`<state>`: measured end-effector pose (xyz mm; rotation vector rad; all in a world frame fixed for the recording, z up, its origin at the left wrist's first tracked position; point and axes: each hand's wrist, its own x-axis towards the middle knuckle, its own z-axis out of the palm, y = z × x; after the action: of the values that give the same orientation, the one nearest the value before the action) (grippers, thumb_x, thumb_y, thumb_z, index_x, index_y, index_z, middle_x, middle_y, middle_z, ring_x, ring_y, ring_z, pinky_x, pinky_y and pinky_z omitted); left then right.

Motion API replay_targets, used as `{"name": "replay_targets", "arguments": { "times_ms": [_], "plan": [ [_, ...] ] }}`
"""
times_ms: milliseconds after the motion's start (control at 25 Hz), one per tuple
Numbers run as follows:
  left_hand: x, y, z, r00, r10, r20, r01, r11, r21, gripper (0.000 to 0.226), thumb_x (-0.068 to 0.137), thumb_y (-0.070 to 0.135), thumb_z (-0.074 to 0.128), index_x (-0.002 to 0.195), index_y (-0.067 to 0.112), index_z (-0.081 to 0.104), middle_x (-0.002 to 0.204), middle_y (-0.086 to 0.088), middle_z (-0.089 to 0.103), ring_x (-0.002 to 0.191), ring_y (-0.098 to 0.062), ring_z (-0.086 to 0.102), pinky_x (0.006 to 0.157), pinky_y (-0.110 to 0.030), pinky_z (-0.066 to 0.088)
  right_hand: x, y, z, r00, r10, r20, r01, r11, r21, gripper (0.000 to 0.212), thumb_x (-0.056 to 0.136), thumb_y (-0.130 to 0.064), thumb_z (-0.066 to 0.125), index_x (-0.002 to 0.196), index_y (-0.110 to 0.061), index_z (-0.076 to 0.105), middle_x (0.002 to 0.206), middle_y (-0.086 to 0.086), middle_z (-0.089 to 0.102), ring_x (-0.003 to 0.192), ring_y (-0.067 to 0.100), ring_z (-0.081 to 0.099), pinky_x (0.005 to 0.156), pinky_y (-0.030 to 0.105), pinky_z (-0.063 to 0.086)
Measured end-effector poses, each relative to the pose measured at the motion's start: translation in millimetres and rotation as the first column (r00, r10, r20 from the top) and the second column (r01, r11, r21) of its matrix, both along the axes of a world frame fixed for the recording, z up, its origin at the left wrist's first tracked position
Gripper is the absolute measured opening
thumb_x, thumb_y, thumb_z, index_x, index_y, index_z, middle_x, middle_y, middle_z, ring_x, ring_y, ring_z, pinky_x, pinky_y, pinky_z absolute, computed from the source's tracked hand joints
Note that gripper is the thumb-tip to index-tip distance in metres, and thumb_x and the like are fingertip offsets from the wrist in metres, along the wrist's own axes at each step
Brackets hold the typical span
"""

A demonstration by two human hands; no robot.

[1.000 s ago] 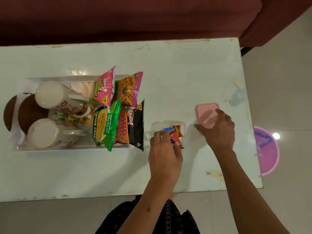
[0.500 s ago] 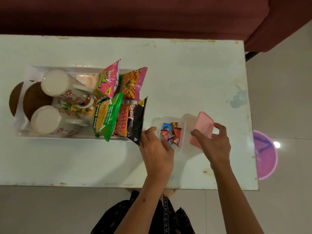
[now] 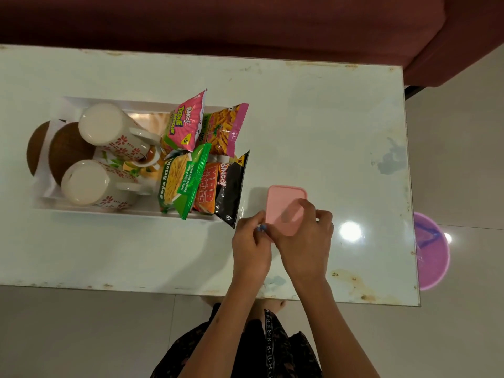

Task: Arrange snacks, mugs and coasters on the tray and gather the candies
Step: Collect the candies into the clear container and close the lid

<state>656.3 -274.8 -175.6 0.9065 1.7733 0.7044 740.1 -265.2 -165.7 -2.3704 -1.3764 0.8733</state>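
Note:
A pink lid (image 3: 283, 203) lies over the small clear candy box, which hides the candies. My right hand (image 3: 305, 241) holds the lid from its near right side, thumb on top. My left hand (image 3: 252, 244) pinches the box's near left corner. To the left, a white tray (image 3: 114, 211) carries two upturned floral mugs (image 3: 109, 126) (image 3: 87, 184), two brown coasters (image 3: 68, 148) at its left end, and several snack packets: pink (image 3: 185, 124), orange-pink (image 3: 226, 129), green (image 3: 182, 178), black-orange (image 3: 223, 186).
The white table (image 3: 327, 118) has chipped, stained edges; its near edge runs just below my hands. A maroon sofa (image 3: 245, 20) lines the far side. On the floor at the right stands a purple bin (image 3: 432, 249).
My right hand lifted the pink lid from the table and set it over the candy box. My left hand drew back from inside the box to its near left corner.

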Motion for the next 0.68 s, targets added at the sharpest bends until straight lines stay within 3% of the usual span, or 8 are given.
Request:
{"name": "replay_targets", "arguments": {
  "times_ms": [80,200,400,520,680],
  "plan": [
    [-4,-1,-1,0.999,-0.008,0.049,0.009,1.0,-0.01,0.037,0.089,0.002,0.043,0.122,0.011,0.057,0.117,-0.009,0.056,0.103,-0.022,0.059,0.092,-0.032,0.05,1,-2,-3,1.0,0.015,-0.015,-0.015,1.0,0.005,0.074,0.067,-0.042,0.079,0.129,-0.019,0.045,0.122,0.009,0.041,0.111,0.028,0.042,0.081,0.03,0.042],
    [-7,-3,1,0.997,-0.072,0.021,0.072,0.997,-0.012,0.038,0.087,0.003,0.05,0.121,0.019,0.056,0.115,-0.005,0.056,0.095,-0.01,0.057,0.076,-0.009,0.044,3,-5,-2,0.999,0.03,-0.019,-0.03,0.999,0.012,0.068,0.072,-0.033,0.078,0.13,-0.019,0.047,0.123,0.009,0.043,0.112,0.027,0.043,0.079,0.024,0.037],
    [-16,-31,7,0.981,-0.174,-0.083,0.172,0.985,-0.027,0.078,0.08,-0.006,0.057,0.139,0.035,0.029,0.105,-0.003,0.05,0.088,-0.013,0.056,0.072,-0.012,0.047,13,-25,8,0.985,0.1,-0.144,-0.113,0.99,-0.088,0.057,0.076,-0.011,0.074,0.127,-0.021,0.05,0.12,0.007,0.047,0.109,0.028,0.054,0.087,0.034,0.05],
    [-27,-41,9,0.942,-0.321,-0.099,0.313,0.945,-0.089,0.089,0.081,0.003,0.063,0.139,0.045,0.01,0.106,-0.003,0.046,0.087,-0.011,0.055,0.077,-0.018,0.048,17,-33,17,0.952,0.237,-0.193,-0.265,0.955,-0.134,0.073,0.077,-0.003,0.067,0.136,-0.031,0.035,0.118,0.006,0.048,0.108,0.025,0.054,0.085,0.036,0.051],
    [-37,-30,13,0.925,-0.379,0.004,0.375,0.916,-0.144,0.1,0.072,0.008,0.075,0.142,0.04,0.013,0.112,-0.005,0.048,0.087,-0.013,0.058,0.067,-0.007,0.048,24,-22,25,0.914,0.323,-0.247,-0.373,0.908,-0.193,0.094,0.077,-0.003,0.066,0.145,-0.042,0.013,0.113,0.007,0.051,0.099,0.027,0.057,0.083,0.039,0.052]
  ]
}}
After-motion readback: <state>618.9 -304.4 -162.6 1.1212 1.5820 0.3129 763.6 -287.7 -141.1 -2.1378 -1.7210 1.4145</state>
